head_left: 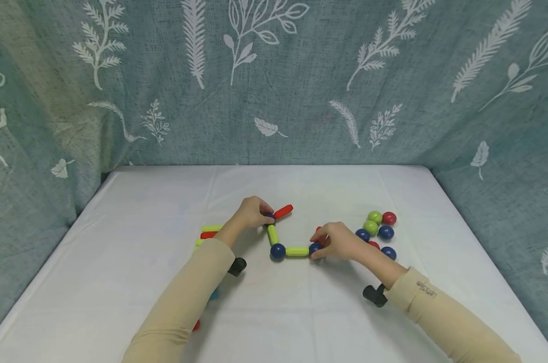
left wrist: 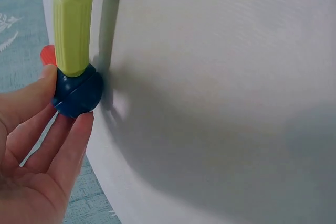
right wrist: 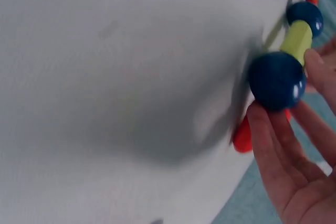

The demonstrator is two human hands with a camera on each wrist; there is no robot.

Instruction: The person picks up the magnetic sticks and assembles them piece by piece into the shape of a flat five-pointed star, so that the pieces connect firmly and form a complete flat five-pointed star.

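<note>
My left hand (head_left: pixel 248 214) pinches a dark blue ball (left wrist: pixel 79 96) between thumb and fingertips. From that ball a red rod (head_left: pixel 283 211) points up to the right, and a yellow-green rod (head_left: pixel 273 234) runs down to a second blue ball (head_left: pixel 277 251). Another yellow-green rod (head_left: pixel 297 251) joins this corner ball to a third blue ball (right wrist: pixel 277 81), which my right hand (head_left: pixel 339 242) grips with fingers and thumb. Beside the right fingers, a red rod (right wrist: pixel 242 137) shows, partly covered by the hand; whether it is attached cannot be seen.
Right of the right hand lies a group of loose green, red and blue balls (head_left: pixel 386 232). Yellow-green and red rods (head_left: pixel 210 235) lie left of the joined pieces, partly behind the left forearm. A white cloth (head_left: pixel 301 322) covers the table; a patterned curtain (head_left: pixel 296 111) hangs behind.
</note>
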